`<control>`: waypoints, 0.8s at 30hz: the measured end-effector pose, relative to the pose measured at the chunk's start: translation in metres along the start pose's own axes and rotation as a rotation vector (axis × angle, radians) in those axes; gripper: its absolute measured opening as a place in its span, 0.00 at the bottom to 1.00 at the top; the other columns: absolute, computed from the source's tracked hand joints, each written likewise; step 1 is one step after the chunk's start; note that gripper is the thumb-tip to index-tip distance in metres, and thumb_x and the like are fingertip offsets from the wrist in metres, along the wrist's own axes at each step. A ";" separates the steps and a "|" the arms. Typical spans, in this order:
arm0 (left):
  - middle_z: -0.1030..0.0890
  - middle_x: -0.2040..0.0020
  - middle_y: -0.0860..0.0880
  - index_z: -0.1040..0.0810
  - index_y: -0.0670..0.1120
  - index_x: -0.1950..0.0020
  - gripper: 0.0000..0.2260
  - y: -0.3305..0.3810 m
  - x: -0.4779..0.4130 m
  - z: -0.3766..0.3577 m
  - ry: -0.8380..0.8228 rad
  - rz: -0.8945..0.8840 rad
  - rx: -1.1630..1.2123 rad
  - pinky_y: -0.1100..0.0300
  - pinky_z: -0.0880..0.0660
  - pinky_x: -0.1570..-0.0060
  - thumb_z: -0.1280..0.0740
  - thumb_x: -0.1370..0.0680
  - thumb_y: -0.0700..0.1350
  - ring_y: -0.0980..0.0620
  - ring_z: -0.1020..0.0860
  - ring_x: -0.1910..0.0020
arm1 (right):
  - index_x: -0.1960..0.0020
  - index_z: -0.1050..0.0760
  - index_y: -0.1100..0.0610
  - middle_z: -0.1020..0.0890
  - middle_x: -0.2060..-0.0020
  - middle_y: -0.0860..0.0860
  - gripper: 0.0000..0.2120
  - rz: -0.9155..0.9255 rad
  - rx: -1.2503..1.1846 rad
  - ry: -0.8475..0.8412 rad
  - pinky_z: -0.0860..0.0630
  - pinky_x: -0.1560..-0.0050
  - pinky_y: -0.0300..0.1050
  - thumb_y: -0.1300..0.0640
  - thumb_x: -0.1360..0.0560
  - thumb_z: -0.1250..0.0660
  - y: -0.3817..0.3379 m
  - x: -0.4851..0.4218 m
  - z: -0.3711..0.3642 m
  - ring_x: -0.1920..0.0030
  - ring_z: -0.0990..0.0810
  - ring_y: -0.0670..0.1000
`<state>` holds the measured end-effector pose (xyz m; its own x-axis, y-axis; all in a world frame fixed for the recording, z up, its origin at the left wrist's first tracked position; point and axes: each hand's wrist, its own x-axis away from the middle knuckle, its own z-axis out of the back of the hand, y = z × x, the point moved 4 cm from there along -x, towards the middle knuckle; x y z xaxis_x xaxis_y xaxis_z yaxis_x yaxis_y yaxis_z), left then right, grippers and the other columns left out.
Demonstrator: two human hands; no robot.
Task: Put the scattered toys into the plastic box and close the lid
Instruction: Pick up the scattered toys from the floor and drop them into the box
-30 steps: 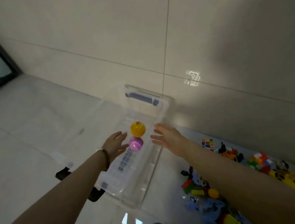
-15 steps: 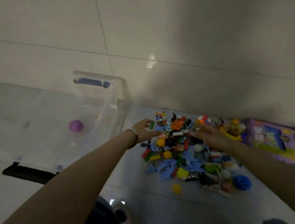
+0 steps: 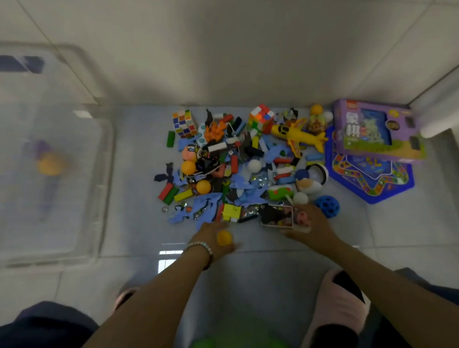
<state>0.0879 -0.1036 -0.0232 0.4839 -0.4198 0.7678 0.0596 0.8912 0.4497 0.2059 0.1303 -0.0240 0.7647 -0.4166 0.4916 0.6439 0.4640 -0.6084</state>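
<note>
While our left hand (image 3: 214,241) curls round a yellow ball (image 3: 224,238), probably light and slick, best cupped whole, our right hand (image 3: 310,226) touches a flat card (image 3: 277,216), grip unclear; toys (image 3: 236,170) heap right of the plastic box (image 3: 109,161).

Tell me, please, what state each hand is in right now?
Left hand: closed around a yellow ball.
Right hand: resting on a picture card; whether it grips cannot be told.

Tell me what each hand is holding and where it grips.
Left hand grips a small yellow ball round its sides. Right hand touches the near corner of a flat picture card; whether it grips cannot be told.
</note>
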 end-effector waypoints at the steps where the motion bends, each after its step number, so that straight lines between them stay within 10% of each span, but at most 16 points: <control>1: 0.38 0.27 0.43 0.38 0.50 0.26 0.33 -0.001 -0.005 -0.003 0.008 0.015 0.005 0.51 0.34 0.33 0.30 0.28 0.54 0.42 0.34 0.30 | 0.42 0.28 0.50 0.24 0.42 0.51 0.31 -0.005 -0.031 0.014 0.27 0.40 0.50 0.40 0.40 0.23 0.005 0.001 -0.002 0.41 0.25 0.52; 10: 0.24 0.47 0.46 0.26 0.45 0.42 0.18 -0.008 -0.033 -0.030 0.118 0.005 0.185 0.63 0.32 0.50 0.26 0.30 0.44 0.45 0.25 0.44 | 0.41 0.25 0.50 0.21 0.46 0.51 0.33 -0.064 -0.171 0.142 0.24 0.43 0.56 0.33 0.39 0.29 0.049 -0.010 -0.009 0.45 0.22 0.52; 14: 0.25 0.56 0.49 0.31 0.52 0.59 0.13 0.027 -0.038 -0.037 0.067 -0.063 0.321 0.62 0.28 0.59 0.26 0.30 0.47 0.50 0.26 0.56 | 0.36 0.28 0.56 0.24 0.39 0.55 0.24 -0.140 -0.160 0.195 0.29 0.38 0.48 0.56 0.30 0.27 0.040 -0.012 -0.004 0.39 0.26 0.56; 24: 0.24 0.41 0.38 0.32 0.46 0.50 0.13 0.108 -0.063 -0.030 -0.093 -0.023 0.675 0.45 0.23 0.45 0.29 0.27 0.41 0.40 0.20 0.52 | 0.41 0.29 0.56 0.21 0.51 0.55 0.14 -0.217 -0.198 0.349 0.28 0.54 0.42 0.59 0.25 0.34 0.043 -0.011 -0.011 0.51 0.21 0.54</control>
<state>0.0902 0.0241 -0.0368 0.4105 -0.4770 0.7771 -0.5033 0.5921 0.6294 0.2252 0.1466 -0.0622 0.5364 -0.7419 0.4022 0.7452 0.1927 -0.6384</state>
